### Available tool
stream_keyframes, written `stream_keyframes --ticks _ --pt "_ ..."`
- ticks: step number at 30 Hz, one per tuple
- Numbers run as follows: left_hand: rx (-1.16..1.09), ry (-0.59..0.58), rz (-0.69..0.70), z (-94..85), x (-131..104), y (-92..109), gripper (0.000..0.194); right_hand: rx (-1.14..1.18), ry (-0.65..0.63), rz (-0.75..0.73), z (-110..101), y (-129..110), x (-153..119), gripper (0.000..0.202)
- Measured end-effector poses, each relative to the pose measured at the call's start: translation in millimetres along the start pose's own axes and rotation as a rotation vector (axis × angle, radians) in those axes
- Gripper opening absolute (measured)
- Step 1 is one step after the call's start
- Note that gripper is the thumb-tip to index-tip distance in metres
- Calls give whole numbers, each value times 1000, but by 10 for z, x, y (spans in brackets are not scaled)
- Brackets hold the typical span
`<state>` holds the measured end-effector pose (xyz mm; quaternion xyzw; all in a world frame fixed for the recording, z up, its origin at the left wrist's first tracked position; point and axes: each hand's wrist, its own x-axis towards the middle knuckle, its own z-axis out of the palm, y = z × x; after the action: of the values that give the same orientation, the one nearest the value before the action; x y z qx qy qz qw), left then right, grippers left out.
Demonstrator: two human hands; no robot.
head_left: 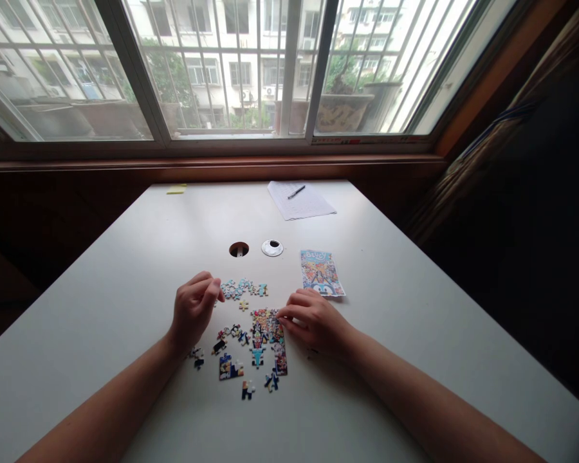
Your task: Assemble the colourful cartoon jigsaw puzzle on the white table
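My left hand (196, 305) is raised with its fingers curled together, just left of a cluster of light-blue jigsaw pieces (244, 288). Whatever it may hold is hidden. The closed fingers of my right hand (313, 316) pinch at the upper right edge of a joined, colourful jigsaw section (266, 328). Below and left of that section lie a smaller joined block (230, 367), a dark piece (219, 346) and a blue-and-white piece (271, 380). A single yellow piece (243, 305) rests between the blue cluster and the joined section. More pieces (197, 357) sit beside my left forearm.
A printed picture sheet (321, 272) lies beyond my right hand. Farther back are a round cable hole (238, 249), its metal cover (272, 247), papers (299, 204) with a pen (296, 191), and a yellow note (176, 189). The white table (139, 257) meets a barred window.
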<state>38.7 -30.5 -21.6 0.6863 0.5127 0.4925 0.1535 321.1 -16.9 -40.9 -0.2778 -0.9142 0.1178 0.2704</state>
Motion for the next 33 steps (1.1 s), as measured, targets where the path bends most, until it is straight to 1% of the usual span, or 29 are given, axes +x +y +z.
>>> stream_keyframes --ticks 17,23,33 --pt "-29 -5 -8 0 -5 -12 46 18 -16 16 7 5 -11 11" --pt "-20 -5 -8 -7 -10 -5 46 15 2 2 18 12 -3 10" --pt "-14 -7 -21 3 -3 -9 47 17 -4 -2 19 15 -10 11"
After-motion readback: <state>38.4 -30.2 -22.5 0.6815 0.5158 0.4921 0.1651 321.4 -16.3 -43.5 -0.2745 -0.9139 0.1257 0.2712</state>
